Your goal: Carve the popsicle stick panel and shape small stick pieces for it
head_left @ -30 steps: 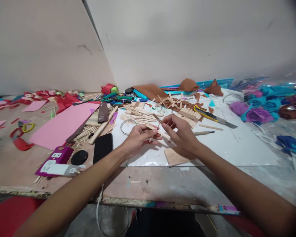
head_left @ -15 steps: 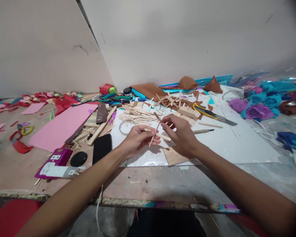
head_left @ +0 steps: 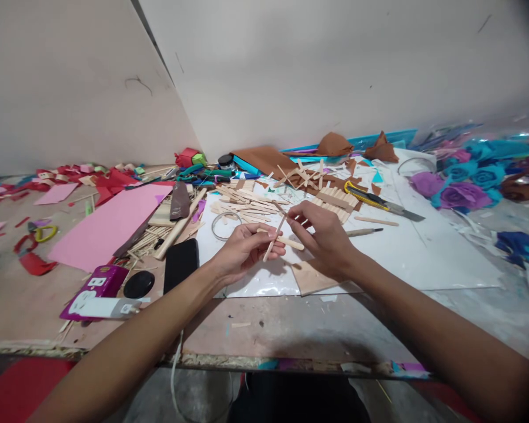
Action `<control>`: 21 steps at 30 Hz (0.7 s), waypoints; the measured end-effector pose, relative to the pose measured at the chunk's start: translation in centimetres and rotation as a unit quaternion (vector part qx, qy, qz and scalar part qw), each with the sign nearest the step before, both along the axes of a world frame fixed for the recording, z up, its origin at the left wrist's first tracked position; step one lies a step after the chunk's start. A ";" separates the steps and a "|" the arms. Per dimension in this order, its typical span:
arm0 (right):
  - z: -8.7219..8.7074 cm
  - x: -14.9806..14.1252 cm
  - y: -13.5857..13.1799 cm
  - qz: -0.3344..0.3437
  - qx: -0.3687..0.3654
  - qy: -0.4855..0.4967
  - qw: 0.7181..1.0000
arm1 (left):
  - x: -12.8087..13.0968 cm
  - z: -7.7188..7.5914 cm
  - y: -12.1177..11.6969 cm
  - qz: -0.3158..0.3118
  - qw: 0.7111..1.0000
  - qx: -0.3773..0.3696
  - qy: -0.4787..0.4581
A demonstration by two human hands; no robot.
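Note:
My left hand (head_left: 242,249) is closed over the white board, its thumb and fingers pinching two crossed craft sticks. One craft stick (head_left: 291,242) points right, toward my right palm; the other, a slanted craft stick (head_left: 268,249), runs up toward my right fingertips. My right hand (head_left: 324,238) is also closed, thumb and forefinger pinching a thin brownish strip (head_left: 279,207) beside the slanted stick's upper end. Whether strip and stick touch I cannot tell. Behind my hands lies a loose pile of craft sticks (head_left: 247,202).
A yellow box cutter (head_left: 370,198), blade out, and a pen-like tool (head_left: 364,232) lie right of my hands. A tape ring (head_left: 220,227) and a black phone (head_left: 180,264) are to the left. Pink foam sheets (head_left: 110,226) cover the left side; wrapped paper flowers (head_left: 465,194) are at right.
The slanted stick has turned slightly, showing more of its flat face. The brownish strip in my right fingers has tilted a little. Both hands keep nearly the same place; the view has shifted slightly.

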State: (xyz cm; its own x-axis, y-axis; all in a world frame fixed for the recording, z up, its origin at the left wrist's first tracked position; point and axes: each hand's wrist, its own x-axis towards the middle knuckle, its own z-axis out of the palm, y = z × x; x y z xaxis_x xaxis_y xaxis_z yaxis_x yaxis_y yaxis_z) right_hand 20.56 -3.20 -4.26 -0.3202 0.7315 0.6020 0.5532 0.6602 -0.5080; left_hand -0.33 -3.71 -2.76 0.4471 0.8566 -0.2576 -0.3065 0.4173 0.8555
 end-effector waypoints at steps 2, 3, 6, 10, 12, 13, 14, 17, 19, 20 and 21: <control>0.0 0.0 0.0 0.001 0.007 -0.003 1.000 | 0.0 0.0 0.0 -0.001 1.000 -0.001 -0.001; 0.0 0.1 0.0 0.003 0.012 -0.005 1.000 | 0.0 0.0 -0.1 -0.001 1.000 -0.001 -0.001; 0.0 0.2 -0.1 0.010 0.032 -0.014 0.999 | -0.1 -0.1 -0.1 0.002 1.000 -0.003 -0.002; 0.1 0.3 0.0 0.028 0.054 -0.028 0.998 | 0.0 -0.1 -0.2 0.006 1.000 -0.007 -0.002; 0.1 0.5 0.1 0.034 0.059 -0.028 0.997 | 0.0 0.0 -0.2 0.005 1.000 -0.009 -0.001; 0.1 0.5 0.2 0.037 0.061 -0.024 0.997 | 0.1 0.1 -0.3 0.005 1.000 -0.009 -0.001; 0.1 0.6 0.3 0.037 0.062 -0.019 0.997 | 0.1 0.1 -0.3 0.004 1.000 -0.009 -0.001; 0.0 0.7 0.5 0.036 0.064 -0.007 0.997 | 0.1 0.3 -0.4 0.004 1.000 -0.007 -0.002; -0.1 0.8 0.6 0.035 0.063 -0.007 0.997 | 0.1 0.3 -0.4 0.006 1.000 -0.003 -0.002; -0.1 0.8 0.6 0.033 0.062 -0.008 0.998 | 0.1 0.3 -0.4 0.007 1.000 -0.001 -0.001; -0.1 0.7 0.6 0.031 0.061 -0.009 0.998 | 0.1 0.3 -0.4 0.008 1.000 0.002 0.000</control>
State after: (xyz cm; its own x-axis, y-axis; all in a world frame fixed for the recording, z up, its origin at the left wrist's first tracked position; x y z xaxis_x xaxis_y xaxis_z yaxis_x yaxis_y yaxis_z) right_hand 21.31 -2.59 -4.35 -0.3737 0.6319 0.6789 0.5184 0.7493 -0.4121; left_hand -0.25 -4.09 -2.42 0.4332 0.8647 -0.2542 -0.3124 0.4086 0.8576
